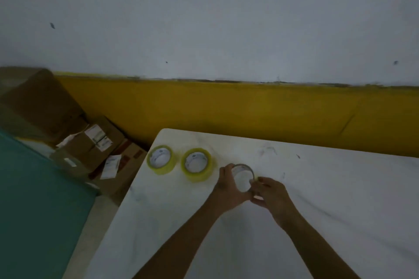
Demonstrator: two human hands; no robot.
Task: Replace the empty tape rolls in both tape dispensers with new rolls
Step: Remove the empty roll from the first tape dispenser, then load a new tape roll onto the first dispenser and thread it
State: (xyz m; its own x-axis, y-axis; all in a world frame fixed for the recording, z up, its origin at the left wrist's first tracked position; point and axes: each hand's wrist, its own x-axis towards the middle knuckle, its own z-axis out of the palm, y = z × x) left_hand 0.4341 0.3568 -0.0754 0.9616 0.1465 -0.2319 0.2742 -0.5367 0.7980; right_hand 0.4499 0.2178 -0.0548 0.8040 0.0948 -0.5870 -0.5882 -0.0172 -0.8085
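Note:
Two full yellowish tape rolls lie flat on the white table (340, 188) near its far left corner: one (160, 159) at the edge, the other (196, 164) just right of it. Right of those, both hands hold a thin, nearly bare tape ring (243, 171) just above the tabletop. My left hand (229, 188) wraps its left side. My right hand (269, 192) pinches its right rim with thumb and fingertips. No tape dispenser is in view.
Cardboard boxes (90, 145) with white labels are stacked on the floor left of the table, beside a teal surface (34, 199). A wall with a yellow lower band (249, 111) runs behind the table.

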